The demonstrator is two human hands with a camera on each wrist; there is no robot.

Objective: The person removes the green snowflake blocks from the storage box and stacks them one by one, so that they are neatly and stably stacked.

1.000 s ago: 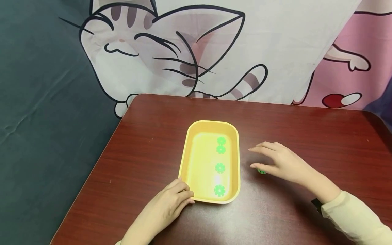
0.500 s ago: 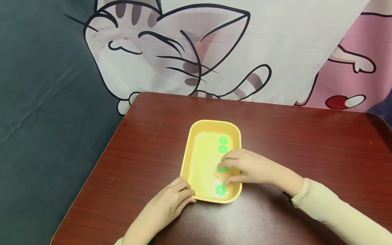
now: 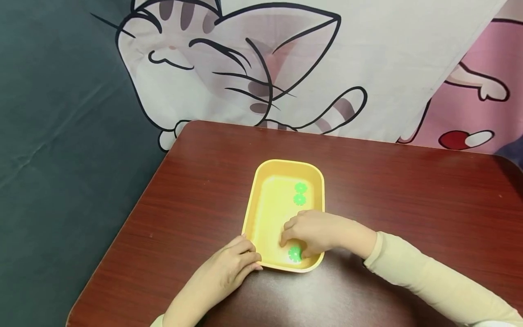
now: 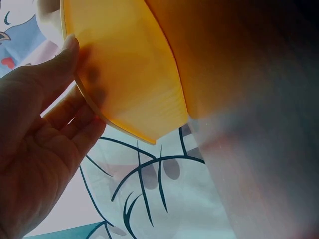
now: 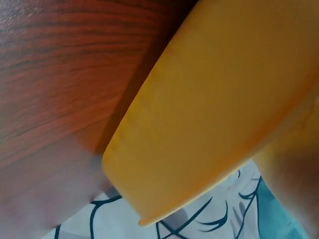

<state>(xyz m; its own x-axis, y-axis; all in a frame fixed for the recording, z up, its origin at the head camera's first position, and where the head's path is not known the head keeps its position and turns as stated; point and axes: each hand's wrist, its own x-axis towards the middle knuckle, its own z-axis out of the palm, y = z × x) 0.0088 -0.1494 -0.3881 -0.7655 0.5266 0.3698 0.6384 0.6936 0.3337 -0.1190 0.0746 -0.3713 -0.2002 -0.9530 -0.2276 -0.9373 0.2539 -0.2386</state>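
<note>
A yellow tray (image 3: 269, 204) sits on the table with green notched plastic discs inside. Two of these, a far disc (image 3: 300, 187) and a second disc (image 3: 299, 199), lie near its right wall. My left hand (image 3: 229, 263) holds the tray's near-left corner; in the left wrist view the thumb and fingers (image 4: 75, 112) pinch its rim. My right hand (image 3: 312, 229) reaches over the right wall, fingers bent downward and apart. Thumb and fingertips straddle the nearest disc (image 3: 295, 254), the thumb right at its edge. Another disc is hidden beneath this hand.
The brown wooden table (image 3: 196, 190) extends around the tray. Behind it hangs a cloth (image 3: 392, 59) printed with a cartoon cat, and a dark green cloth (image 3: 61, 136) hangs at left. The tray's side wall (image 5: 199, 109) fills much of the right wrist view.
My right hand has moved left from above a disc on the table into the tray, then down toward the nearest disc. That table spot is now behind my wrist. The left hand stays put.
</note>
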